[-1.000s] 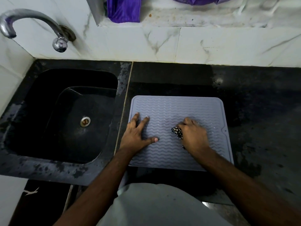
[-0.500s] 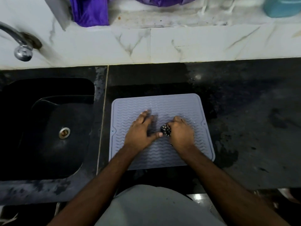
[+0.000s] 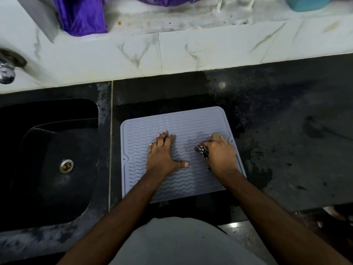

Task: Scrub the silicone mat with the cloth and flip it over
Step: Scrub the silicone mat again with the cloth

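The grey silicone mat [image 3: 177,153] lies flat on the dark table [image 3: 286,150], just right of the black sink [image 3: 47,159]. The left hand [image 3: 162,153] presses down on its middle, fingers straight and thumb spread wide. The right hand [image 3: 221,152] is curled around a bunched black-and-white cloth [image 3: 202,151], pushing it against the mat's right side near the edge.

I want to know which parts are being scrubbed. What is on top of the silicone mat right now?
On the silicone mat the left hand presses flat. The right hand grips a patterned cloth against it. The mat under both hands is hidden.
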Motion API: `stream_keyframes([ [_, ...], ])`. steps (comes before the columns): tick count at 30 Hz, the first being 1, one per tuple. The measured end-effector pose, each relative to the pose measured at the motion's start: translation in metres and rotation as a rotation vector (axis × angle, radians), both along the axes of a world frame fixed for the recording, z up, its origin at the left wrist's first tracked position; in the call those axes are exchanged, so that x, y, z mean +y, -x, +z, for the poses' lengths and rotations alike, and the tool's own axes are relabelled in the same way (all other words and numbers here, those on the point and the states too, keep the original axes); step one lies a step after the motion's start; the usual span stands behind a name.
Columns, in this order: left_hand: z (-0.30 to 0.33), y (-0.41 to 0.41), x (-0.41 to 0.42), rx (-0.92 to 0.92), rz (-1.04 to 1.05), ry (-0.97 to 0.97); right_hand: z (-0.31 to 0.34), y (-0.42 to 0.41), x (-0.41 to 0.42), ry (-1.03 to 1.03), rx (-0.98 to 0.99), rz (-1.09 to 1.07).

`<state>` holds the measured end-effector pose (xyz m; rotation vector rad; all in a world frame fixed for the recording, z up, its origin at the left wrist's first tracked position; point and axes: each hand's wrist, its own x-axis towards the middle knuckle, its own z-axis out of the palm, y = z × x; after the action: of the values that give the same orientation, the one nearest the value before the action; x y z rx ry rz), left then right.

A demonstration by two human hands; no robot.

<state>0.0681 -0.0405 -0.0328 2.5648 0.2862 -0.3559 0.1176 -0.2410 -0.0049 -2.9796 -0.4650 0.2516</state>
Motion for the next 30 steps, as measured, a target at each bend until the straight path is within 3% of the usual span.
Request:
stream_keyframes([
  [14,0.001,-0.002,0.001,0.052,-0.056,-0.055,0.002,-0.015,-0.05,0.146,-0.054,-0.124],
  [30,-0.001,0.001,0.002,0.049,-0.057,-0.049,-0.002,-0.002,-0.056,0.134,-0.07,-0.317],
])
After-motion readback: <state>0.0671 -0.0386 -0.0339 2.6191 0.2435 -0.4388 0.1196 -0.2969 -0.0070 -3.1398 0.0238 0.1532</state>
